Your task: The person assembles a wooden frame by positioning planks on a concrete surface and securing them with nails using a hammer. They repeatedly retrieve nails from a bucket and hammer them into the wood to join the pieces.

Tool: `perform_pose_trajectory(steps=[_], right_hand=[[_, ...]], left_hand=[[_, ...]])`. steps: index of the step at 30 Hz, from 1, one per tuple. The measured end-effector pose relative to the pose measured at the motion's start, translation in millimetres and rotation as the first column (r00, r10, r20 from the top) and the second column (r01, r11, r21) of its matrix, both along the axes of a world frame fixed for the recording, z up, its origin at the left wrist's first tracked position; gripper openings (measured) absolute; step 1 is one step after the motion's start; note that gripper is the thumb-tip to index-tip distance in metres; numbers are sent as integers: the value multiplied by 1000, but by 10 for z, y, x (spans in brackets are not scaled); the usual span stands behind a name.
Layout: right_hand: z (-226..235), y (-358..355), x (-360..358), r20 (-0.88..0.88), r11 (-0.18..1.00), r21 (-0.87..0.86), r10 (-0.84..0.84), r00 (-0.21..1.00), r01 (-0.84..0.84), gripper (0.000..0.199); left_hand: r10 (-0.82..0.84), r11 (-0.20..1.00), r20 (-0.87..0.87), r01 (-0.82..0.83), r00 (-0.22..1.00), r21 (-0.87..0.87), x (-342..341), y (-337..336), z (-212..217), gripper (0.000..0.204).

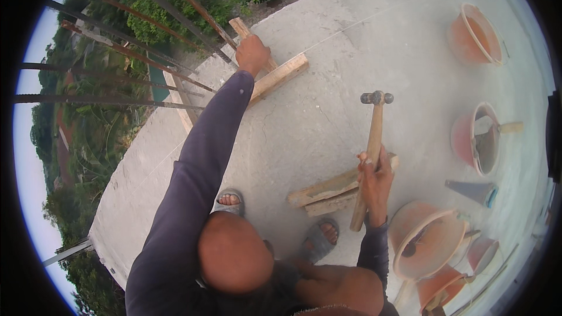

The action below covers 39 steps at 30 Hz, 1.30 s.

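Left hand (253,55) on a board (240,27), right hand (377,184) on a hammer (374,126)

The person squatted with bent knees (234,251) and both arms out. The left hand was wrapped snugly around the short board, near the edge of the floor (293,134). That board's near end met a longer piece of wood (284,78), but the join was hard to see. The right hand had its fingers curled around the middle of the hammer's handle. The hammer's head pointed away from the knees, well apart from the board.

It looked like the step was to get the board in the right spot and keep it there. A hit would call for a still left hand, fingers out of the way, and the hammer brought over to the wood. No nail could be made out.

The floor was grey, rough and hard, with a thin line (345,26) across it. Two loose bits of wood (324,189) lay by the right hand. Rusty metal bars (117,101) stuck out past the left arm, and green trees (170,14) grew beyond the edge. On the right stood an orange bucket (459,38), a red bucket (462,137) with grey stuff in it, and a big bucket (433,222) nearer the person.
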State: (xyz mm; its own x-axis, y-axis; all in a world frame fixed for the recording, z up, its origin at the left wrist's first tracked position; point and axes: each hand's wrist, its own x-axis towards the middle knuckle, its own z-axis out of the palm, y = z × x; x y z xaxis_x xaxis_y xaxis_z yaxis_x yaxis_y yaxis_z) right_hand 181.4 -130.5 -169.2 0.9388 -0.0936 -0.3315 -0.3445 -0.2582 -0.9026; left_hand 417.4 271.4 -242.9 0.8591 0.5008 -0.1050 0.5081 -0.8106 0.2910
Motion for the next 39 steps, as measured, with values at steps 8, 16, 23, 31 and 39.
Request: perform_pose_trajectory(steps=[8,16,23,31,39], right_hand=[[-76,87,50,-62,997,52,52,997,-49,49],[-195,221,77,-59,998,57,0,998,4,57],[-187,233,80,-46,999,40,11,999,-9,58],[-220,248,54,-50,998,64,16,999,-13,59],[-196,329,94,-78,995,78,70,995,-64,58]], left_hand=[[86,985,61,-76,994,-154,184,139,-268,38],[128,978,148,-99,981,-186,138,125,-299,41],[127,974,118,-101,985,-203,140,137,-291,41],[118,972,147,-84,982,-218,108,109,-223,41],[36,987,131,-14,991,-162,94,266,-429,46]])
